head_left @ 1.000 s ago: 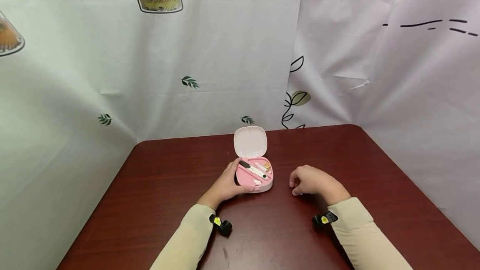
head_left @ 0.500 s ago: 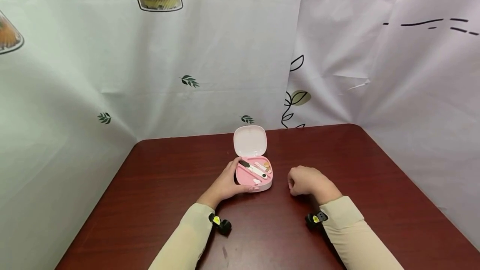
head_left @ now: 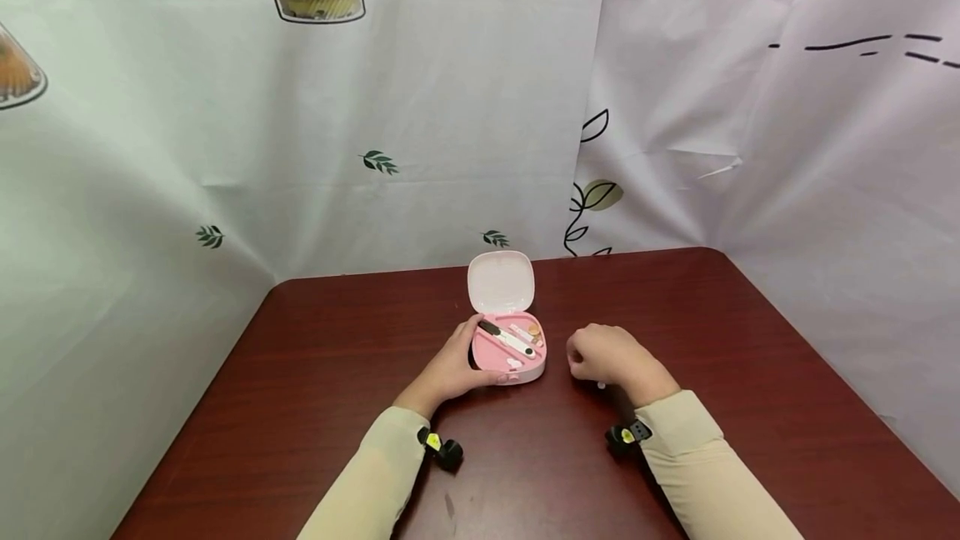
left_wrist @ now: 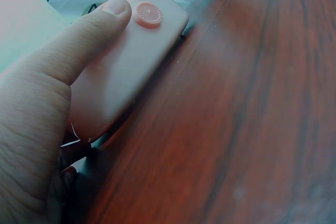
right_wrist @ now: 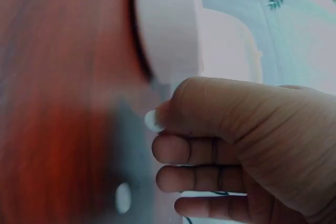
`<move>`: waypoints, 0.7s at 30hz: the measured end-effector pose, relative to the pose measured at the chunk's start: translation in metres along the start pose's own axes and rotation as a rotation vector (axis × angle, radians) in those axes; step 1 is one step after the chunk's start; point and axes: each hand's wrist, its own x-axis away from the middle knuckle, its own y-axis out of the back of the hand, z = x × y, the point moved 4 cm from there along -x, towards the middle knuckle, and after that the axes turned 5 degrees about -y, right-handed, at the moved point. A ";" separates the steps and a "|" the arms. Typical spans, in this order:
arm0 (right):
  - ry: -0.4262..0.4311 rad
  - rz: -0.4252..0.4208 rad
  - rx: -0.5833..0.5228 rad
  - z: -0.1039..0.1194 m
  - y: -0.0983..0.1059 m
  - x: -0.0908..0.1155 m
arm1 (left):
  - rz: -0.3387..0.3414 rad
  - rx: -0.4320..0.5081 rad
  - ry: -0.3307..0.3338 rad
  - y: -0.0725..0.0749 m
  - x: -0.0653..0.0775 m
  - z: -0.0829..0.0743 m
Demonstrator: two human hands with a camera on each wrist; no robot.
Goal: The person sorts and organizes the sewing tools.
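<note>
A small pink-and-white case (head_left: 492,354) stands on the table, its white lid (head_left: 501,282) raised at the back. Inside lie a white stick-like tool with a dark end (head_left: 507,338) and several small pieces. My left hand (head_left: 448,371) grips the case from the left, thumb at the front beside the round pink clasp (left_wrist: 148,14) in the left wrist view. Right of the case, my right hand (head_left: 611,358) pinches a small white round piece (right_wrist: 153,121), perhaps a tablet, at its fingertips. Another white round piece (right_wrist: 123,198) lies on the table below that hand.
The dark red-brown table (head_left: 360,340) extends around the case. Behind it hangs a pale cloth (head_left: 465,107) printed with leaves and jars. A small black device is strapped to each wrist.
My right hand has moved left towards the case, and its fingertips have drawn together. A white round piece now shows on the table beneath it. The left hand and case have stayed still.
</note>
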 end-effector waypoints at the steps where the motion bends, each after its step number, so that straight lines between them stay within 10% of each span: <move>1: 0.018 -0.012 -0.021 0.002 0.002 -0.001 | 0.002 0.001 0.000 0.000 0.000 0.000; 10: 0.232 -0.054 -0.282 0.031 0.019 -0.012 | -0.005 0.005 0.001 -0.001 -0.001 0.001; 21: 0.230 -0.035 -0.411 0.055 0.019 -0.027 | -0.004 0.010 -0.019 -0.002 -0.002 0.003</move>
